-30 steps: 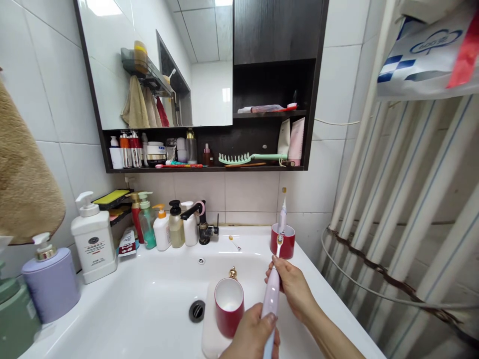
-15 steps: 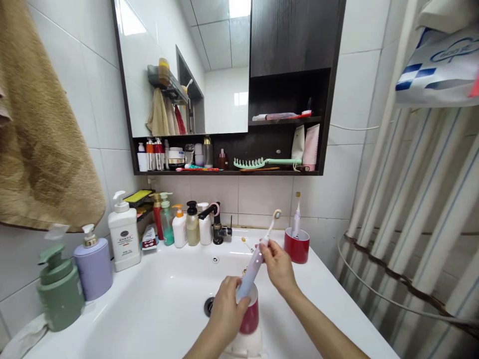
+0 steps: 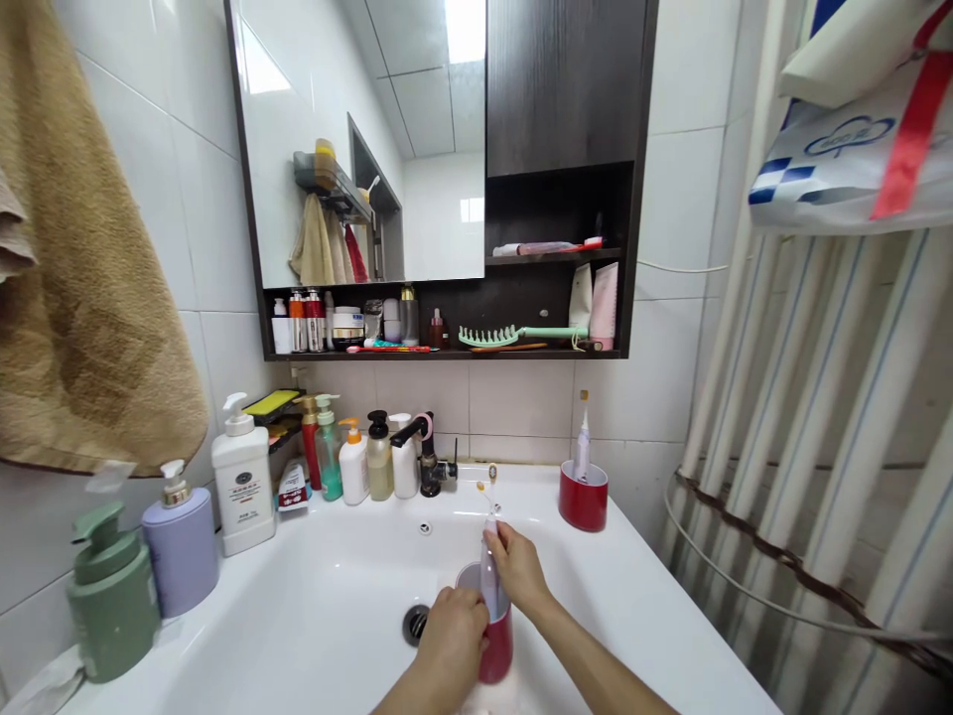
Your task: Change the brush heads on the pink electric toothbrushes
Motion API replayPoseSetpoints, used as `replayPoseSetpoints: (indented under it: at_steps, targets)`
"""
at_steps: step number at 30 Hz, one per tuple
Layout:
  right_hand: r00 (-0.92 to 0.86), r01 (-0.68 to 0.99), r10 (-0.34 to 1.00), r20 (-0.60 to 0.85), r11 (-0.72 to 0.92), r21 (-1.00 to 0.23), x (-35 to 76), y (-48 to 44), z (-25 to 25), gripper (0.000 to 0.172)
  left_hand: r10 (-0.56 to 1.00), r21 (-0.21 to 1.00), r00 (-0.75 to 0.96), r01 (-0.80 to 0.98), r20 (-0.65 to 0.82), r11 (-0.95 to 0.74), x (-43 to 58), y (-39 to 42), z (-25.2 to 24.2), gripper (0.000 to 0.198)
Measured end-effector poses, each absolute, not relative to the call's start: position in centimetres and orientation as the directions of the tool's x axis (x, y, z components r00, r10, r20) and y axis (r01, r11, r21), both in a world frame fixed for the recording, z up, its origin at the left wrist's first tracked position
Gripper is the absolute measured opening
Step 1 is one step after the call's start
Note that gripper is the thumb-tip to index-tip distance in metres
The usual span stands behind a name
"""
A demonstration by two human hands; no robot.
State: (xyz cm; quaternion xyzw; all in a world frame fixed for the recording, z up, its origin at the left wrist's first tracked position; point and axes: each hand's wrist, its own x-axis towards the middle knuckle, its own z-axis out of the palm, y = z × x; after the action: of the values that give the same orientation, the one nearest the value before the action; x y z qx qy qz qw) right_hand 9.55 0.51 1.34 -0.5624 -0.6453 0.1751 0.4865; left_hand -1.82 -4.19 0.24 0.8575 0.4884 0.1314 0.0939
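Over the sink (image 3: 313, 606), grips the toothbrush (image 3: 488, 571) in the right hand (image 3: 519, 568), with thumb and fingertips pressed round the upper handle from three o'clock. Holds it nearly upright, head towards twelve, lower end at the mouth of the red cup (image 3: 500, 650). Rests the left hand (image 3: 454, 636) at seven, with fingers curled beside cup and handle; cannot tell whether grasping either. Counting from the toothbrush, has the drain (image 3: 415, 624) at eight, partly behind the left hand, and the tap (image 3: 428, 457) at eleven. At two, has a second cup (image 3: 583, 504), bearing a second toothbrush (image 3: 583, 452); at ten, a row of pump bottles (image 3: 379, 467); at nine, a purple bottle (image 3: 181, 551); at twelve, a green hairbrush (image 3: 487, 337) on the shelf (image 3: 447, 355).
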Motion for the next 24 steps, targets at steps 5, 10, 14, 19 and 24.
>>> replayPoseSetpoints:
  at_steps: [5,10,14,19,24]
  targets:
    - [0.111,0.437,0.926,0.361,0.281,-0.855,12.8,-1.9,2.4,0.04,0.837,0.256,0.524,0.797,0.157,-0.547,-0.2,-3.4,2.0,0.023]
    - [0.17,0.388,0.928,0.333,0.248,-0.888,17.4,-5.1,2.1,0.036,0.807,0.233,0.553,0.773,0.208,-0.59,3.4,-0.5,4.9,0.021]
    - [0.202,0.457,0.906,0.373,0.249,-0.854,18.5,-5.5,1.0,0.035,0.828,0.236,0.504,0.797,0.246,-0.555,6.9,2.8,6.5,0.02]
    - [0.044,0.607,0.856,0.515,0.387,-0.694,18.1,-5.3,0.8,0.033,0.86,0.276,0.435,0.82,0.267,-0.501,10.2,6.5,6.8,0.016]
    - [0.025,0.667,0.817,0.576,0.416,-0.618,18.5,-5.5,0.9,0.034,0.877,0.372,0.399,0.797,0.267,-0.476,11.9,8.4,6.8,0.022]
